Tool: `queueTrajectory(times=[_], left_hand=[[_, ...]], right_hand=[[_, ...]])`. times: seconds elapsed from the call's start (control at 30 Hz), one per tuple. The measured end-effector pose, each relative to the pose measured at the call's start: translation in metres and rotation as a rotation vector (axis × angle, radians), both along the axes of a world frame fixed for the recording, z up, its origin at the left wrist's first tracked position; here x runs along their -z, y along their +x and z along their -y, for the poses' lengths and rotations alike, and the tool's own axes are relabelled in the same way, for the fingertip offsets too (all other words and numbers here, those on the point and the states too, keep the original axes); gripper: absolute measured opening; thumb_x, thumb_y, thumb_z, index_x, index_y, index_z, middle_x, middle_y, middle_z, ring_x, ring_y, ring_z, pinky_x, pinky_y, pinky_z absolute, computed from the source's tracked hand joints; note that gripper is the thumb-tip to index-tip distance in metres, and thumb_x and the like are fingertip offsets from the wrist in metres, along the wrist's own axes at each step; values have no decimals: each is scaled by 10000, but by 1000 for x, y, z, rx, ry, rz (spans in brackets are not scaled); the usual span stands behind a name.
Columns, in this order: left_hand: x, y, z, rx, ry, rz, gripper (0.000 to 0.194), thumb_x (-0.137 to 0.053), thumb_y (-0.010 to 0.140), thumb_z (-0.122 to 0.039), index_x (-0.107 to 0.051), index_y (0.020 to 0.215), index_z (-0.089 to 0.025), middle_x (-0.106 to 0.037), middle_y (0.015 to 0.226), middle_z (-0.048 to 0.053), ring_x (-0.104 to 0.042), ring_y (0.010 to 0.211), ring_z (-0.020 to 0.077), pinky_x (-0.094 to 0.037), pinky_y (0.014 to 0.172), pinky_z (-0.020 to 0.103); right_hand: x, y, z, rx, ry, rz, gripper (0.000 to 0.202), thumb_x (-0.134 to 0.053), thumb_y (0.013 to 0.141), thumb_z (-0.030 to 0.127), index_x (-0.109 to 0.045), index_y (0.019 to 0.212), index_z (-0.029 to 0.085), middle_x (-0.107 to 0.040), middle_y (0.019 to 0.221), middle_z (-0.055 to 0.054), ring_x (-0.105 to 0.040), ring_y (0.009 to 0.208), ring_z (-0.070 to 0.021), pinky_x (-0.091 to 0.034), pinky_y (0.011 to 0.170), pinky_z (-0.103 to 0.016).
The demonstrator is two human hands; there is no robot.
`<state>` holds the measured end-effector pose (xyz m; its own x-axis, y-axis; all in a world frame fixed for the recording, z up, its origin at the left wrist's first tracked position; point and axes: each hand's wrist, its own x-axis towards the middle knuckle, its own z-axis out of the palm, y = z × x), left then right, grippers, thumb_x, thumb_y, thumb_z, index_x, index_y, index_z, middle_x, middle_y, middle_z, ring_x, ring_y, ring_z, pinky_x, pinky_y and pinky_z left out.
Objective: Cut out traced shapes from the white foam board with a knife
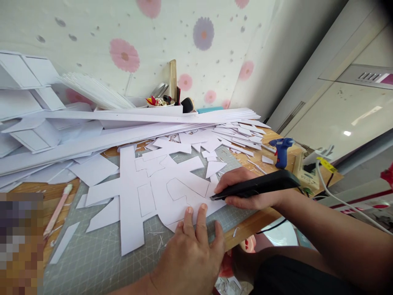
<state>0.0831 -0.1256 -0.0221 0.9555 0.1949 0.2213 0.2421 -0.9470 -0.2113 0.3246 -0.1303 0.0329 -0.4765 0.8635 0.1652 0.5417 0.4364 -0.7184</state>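
Observation:
My right hand (245, 190) is wrapped round a black utility knife (260, 184), its blade tip touching a white sheet (190, 180) near a pencil line. Several outlines are drawn on that sheet. My left hand (190, 254) lies with fingers spread on the sheet's near edge, pressing it against a grey cutting mat (101, 250). Left of the sheet, a cross-shaped white piece (130, 196) rests on the mat, over other cut pieces.
Long white strips (153, 119) and scraps (245, 135) lie along the back. A blue glue gun (282, 151) stands at the right, near a power strip (310, 168). White box-like models (33, 131) are at the left, behind a pink stick (58, 209).

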Motion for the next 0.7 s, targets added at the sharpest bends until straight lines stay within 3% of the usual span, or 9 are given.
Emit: queueTrajectory(times=[0.2, 0.3, 0.37, 0.43, 0.53, 0.7], left_hand=[[0, 3, -1, -11, 21, 14, 377, -560, 843, -201, -554, 1213, -125, -553, 1225, 368, -597, 1047, 514, -577, 675, 524], [1, 5, -2, -4, 38, 2, 362, -572, 849, -218, -564, 1200, -131, -570, 1208, 360, -611, 1028, 508, -578, 660, 525], [1, 5, -3, -9, 38, -15, 370, -584, 850, -234, -565, 1208, -144, -578, 1211, 344, -618, 1025, 497, -578, 655, 526], [0, 6, -2, -14, 18, -44, 396, -598, 845, -259, -563, 1223, -147, -566, 1233, 341, -609, 1040, 499, -580, 655, 526], [-4, 8, -2, -10, -27, -112, 460, -625, 828, -307, -560, 1245, -124, -525, 1267, 366, -589, 1056, 521, -577, 656, 542], [-21, 8, -6, -43, -168, -235, 593, -648, 819, -443, -532, 1297, -111, -482, 1323, 358, -554, 1119, 513, -572, 699, 555]], right_hand=[[-9, 27, 18, 133, -139, -32, 160, -630, 776, 258, -703, 907, 201, -701, 851, -55, -650, 777, -196, -525, 719, -308], [-9, 36, 21, 312, -90, -191, 209, -680, 774, 390, -695, 874, 206, -708, 828, -60, -661, 752, -215, -536, 687, -329], [-6, 33, 19, 434, -23, -238, 287, -690, 792, 419, -678, 980, 203, -710, 857, -60, -666, 763, -208, -536, 701, -324], [-1, 25, 15, 493, 22, -175, 393, -676, 825, 399, -625, 1164, 208, -710, 926, -59, -671, 816, -199, -533, 749, -319], [8, 8, 6, 433, 23, -38, 498, -601, 882, 360, -507, 1354, 232, -711, 985, -47, -674, 867, -199, -527, 796, -325], [17, -17, -7, 442, 69, 262, 421, -553, 896, 359, -575, 1308, 272, -707, 1025, -87, -669, 908, -291, -493, 821, -413]])
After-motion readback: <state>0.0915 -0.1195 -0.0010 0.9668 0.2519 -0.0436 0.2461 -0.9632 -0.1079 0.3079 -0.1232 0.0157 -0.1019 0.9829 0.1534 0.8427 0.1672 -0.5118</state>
